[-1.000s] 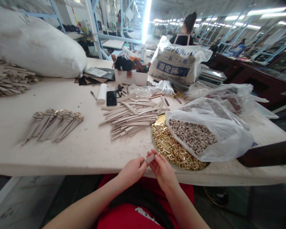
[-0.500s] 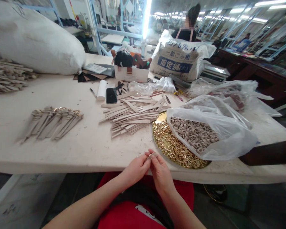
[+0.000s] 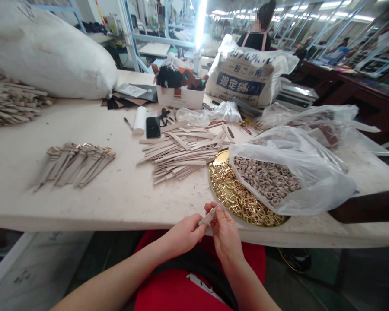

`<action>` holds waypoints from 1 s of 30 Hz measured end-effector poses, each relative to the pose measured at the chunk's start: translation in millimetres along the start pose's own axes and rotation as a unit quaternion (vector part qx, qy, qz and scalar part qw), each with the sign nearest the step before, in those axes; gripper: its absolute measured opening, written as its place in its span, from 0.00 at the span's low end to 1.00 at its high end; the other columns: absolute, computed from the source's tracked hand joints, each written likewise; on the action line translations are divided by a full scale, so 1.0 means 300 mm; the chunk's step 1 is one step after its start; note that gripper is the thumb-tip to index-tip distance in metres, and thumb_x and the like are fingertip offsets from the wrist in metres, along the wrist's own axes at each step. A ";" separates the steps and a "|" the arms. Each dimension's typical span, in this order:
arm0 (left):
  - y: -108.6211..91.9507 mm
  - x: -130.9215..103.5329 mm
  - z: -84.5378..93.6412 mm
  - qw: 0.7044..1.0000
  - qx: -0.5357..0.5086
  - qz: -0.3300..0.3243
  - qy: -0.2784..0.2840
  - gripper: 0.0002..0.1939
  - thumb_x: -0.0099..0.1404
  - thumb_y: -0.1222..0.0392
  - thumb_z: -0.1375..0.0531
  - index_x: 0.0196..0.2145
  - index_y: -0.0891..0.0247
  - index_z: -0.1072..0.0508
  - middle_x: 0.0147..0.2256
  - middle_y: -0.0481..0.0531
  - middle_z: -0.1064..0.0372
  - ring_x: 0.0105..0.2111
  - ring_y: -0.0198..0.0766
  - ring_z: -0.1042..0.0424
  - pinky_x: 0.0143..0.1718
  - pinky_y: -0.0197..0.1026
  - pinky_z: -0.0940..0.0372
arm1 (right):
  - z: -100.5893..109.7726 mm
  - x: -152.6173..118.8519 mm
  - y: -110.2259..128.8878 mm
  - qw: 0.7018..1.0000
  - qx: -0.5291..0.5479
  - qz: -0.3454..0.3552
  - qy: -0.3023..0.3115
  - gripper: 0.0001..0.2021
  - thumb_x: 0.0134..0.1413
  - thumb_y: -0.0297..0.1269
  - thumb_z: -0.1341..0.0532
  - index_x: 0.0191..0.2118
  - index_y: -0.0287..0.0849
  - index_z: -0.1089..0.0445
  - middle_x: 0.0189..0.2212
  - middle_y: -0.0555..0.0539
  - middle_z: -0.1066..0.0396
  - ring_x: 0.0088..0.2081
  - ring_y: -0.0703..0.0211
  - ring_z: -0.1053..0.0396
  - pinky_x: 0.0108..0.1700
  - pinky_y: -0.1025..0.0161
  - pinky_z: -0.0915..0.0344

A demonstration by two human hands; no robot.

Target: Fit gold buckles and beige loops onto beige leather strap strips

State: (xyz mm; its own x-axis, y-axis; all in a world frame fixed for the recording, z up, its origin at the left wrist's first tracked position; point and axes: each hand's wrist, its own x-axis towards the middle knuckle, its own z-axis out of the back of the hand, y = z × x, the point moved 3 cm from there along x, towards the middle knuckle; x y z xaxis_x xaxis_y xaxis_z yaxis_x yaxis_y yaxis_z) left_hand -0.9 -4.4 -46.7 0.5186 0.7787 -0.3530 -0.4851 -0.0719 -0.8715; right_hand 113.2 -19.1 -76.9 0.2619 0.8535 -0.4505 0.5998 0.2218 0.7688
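Note:
At the table's front edge, my left hand point(image 3: 187, 232) is closed on one end of a short beige strip point(image 3: 208, 216). The fingers of my right hand point(image 3: 225, 229) pinch its other end, where a small bit of metal seems to show. Just right of my hands lies a round golden tray point(image 3: 221, 157) covered with gold buckles point(image 3: 246, 202). Small beige loops point(image 3: 267, 179) fill an open plastic bag point(image 3: 324, 190) resting partly over the tray. Beyond my hands is a loose pile of beige strips point(image 3: 181, 153). Strips fitted with buckles point(image 3: 79, 162) lie in a row at left.
A large white sack point(image 3: 52, 52) and more strips point(image 3: 13, 101) occupy the back left. Behind the pile are a phone point(image 3: 153, 127), a white roll point(image 3: 139, 120), a box point(image 3: 181, 97) and a printed bag point(image 3: 243, 80). A person point(image 3: 255, 41) is farther back.
My hands have moved slightly apart, the right one rightward, and the strip between them now shows more clearly. The whole view has shifted a little.

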 end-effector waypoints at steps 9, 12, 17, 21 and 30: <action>-0.027 0.021 0.018 0.996 -0.078 -0.040 -0.024 0.15 0.64 0.51 0.54 0.31 0.64 0.37 0.19 0.44 0.43 0.21 0.31 0.43 0.24 0.33 0.46 | -0.018 -0.039 -0.018 0.994 -0.077 0.016 0.080 0.14 0.48 0.43 0.40 0.41 0.45 0.31 0.41 0.47 0.29 0.42 0.58 0.33 0.47 0.59 0.39; -0.008 0.021 0.015 0.994 -0.104 -0.014 -0.006 0.15 0.63 0.50 0.54 0.28 0.64 0.38 0.17 0.42 0.46 0.17 0.29 0.46 0.20 0.32 0.48 | -0.006 -0.033 0.000 0.985 -0.153 0.051 0.069 0.12 0.51 0.43 0.43 0.38 0.42 0.32 0.35 0.48 0.29 0.38 0.59 0.34 0.42 0.61 0.39; 0.014 0.022 0.000 0.991 -0.134 0.024 0.016 0.15 0.61 0.49 0.53 0.28 0.64 0.39 0.19 0.42 0.42 0.15 0.27 0.45 0.17 0.31 0.49 | 0.013 -0.022 0.049 0.955 -0.265 0.121 0.055 0.10 0.52 0.42 0.45 0.26 0.42 0.37 0.22 0.54 0.37 0.27 0.64 0.40 0.33 0.66 0.41; 0.023 0.024 -0.007 0.987 -0.158 0.021 0.021 0.17 0.60 0.47 0.52 0.28 0.65 0.37 0.23 0.46 0.37 0.17 0.27 0.41 0.20 0.32 0.46 | 0.016 -0.022 0.051 0.952 -0.276 0.111 0.079 0.10 0.52 0.42 0.44 0.27 0.42 0.36 0.22 0.54 0.37 0.28 0.63 0.40 0.33 0.66 0.41; 0.057 0.034 0.001 0.987 -0.155 0.003 0.035 0.18 0.59 0.46 0.50 0.27 0.66 0.35 0.23 0.45 0.38 0.16 0.27 0.42 0.19 0.31 0.47 | 0.010 -0.039 0.045 0.965 -0.199 0.014 0.170 0.10 0.46 0.39 0.39 0.37 0.43 0.32 0.34 0.50 0.30 0.38 0.58 0.34 0.44 0.61 0.39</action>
State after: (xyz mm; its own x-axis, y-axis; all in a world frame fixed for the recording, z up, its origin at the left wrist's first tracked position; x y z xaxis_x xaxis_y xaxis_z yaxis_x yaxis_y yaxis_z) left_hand -4.3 2.5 -64.9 0.5695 0.7336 -0.3708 -0.2549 -0.2712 -0.9282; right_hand 120.6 -27.4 -62.5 -0.0290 0.9522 -0.3040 0.2397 0.3018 0.9227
